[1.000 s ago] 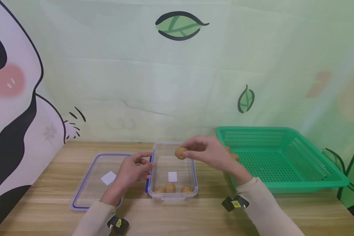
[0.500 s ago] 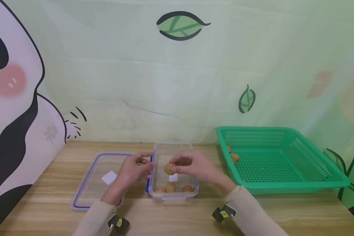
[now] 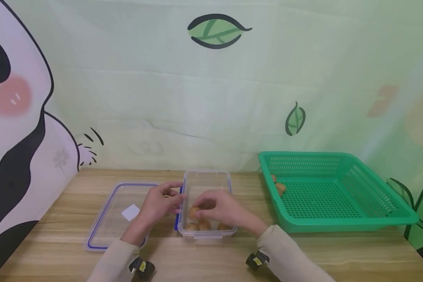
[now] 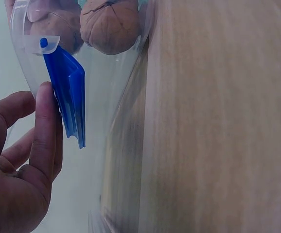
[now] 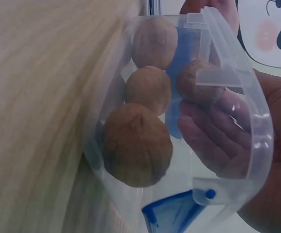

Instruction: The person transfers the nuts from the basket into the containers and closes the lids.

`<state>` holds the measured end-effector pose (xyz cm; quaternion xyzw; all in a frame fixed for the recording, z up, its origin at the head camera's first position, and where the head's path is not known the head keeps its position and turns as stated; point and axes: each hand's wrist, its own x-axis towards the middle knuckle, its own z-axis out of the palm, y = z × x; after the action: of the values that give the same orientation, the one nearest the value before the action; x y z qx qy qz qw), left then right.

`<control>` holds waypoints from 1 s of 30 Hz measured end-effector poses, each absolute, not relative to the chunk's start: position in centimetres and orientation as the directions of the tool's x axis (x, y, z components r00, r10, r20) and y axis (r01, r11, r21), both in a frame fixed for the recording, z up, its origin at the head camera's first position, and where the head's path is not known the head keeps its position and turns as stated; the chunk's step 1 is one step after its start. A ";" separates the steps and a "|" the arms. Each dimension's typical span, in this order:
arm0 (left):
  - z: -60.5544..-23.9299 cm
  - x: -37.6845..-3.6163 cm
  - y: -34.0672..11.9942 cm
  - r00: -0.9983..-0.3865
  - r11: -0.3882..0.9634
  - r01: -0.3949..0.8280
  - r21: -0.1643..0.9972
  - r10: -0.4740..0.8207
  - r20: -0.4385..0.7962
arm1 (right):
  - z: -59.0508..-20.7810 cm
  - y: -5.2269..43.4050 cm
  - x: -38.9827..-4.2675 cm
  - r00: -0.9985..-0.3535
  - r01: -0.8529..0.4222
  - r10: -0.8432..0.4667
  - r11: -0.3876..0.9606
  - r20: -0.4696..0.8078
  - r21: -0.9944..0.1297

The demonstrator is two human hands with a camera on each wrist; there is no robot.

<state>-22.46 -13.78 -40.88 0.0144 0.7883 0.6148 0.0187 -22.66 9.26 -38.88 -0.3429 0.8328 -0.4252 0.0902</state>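
Note:
Inside a clear plastic box [image 3: 214, 234] with blue side clips, my right hand [image 3: 218, 205] pinches a walnut [image 3: 193, 213] between fingers and thumb, low over the near end. Beneath it three walnuts sit in a row along the box's near wall, the middle walnut [image 3: 204, 224] among them. In the right wrist view the held walnut [image 5: 199, 82] shows through the wall, beside the row. My left hand [image 3: 160, 201] touches the box's left side. In the left wrist view, its fairly straight fingers [image 4: 44, 126] lie against the blue clip [image 4: 67, 92].
A clear lid [image 3: 107, 225] with a blue seal and white label lies left of the box, partly under my left forearm. To the right stands a green slotted basket [image 3: 338, 223], with a few walnuts [image 3: 280, 188] at its left side. A printed cloth [image 3: 197, 98] hangs behind the table.
My right hand has carried the walnut leftward and down, from over the box's far right part into its near left part. The left hand has stayed at the box's side.

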 end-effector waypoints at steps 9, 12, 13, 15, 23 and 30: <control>-40.9 -22.5 -13.8 -0.998 0.229 0.007 0.973 0.055 -0.006 | -39.3 8.8 -22.9 -0.757 -0.510 -0.639 0.445 0.137 -0.736; -40.9 -22.5 -13.8 -0.998 0.222 0.009 0.975 0.060 -0.004 | -39.5 8.8 -23.0 -0.758 -0.514 -0.639 0.456 0.135 -0.727; -40.9 -22.5 -13.8 -0.998 0.221 0.011 0.975 0.061 -0.003 | -39.5 8.8 -23.0 -0.759 -0.513 -0.638 0.459 0.133 -0.725; -40.9 -22.5 -13.9 -0.998 0.223 0.011 0.975 0.063 -0.003 | -39.5 8.7 -22.9 -0.759 -0.514 -0.638 0.467 0.129 -0.720; -40.9 -22.3 -13.9 -0.998 0.240 0.005 0.971 0.061 -0.010 | -39.4 8.5 -22.5 -0.774 -0.490 -0.626 0.501 0.092 -0.713; -40.8 -22.4 -13.8 -0.998 0.236 0.008 0.972 0.060 -0.006 | -39.3 8.5 -22.7 -0.778 -0.485 -0.625 0.525 0.070 -0.700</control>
<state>-22.42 -13.80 -40.83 0.0217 0.7858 0.6178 0.0208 -22.71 8.50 -39.35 -0.3194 0.8681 -0.3680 0.0951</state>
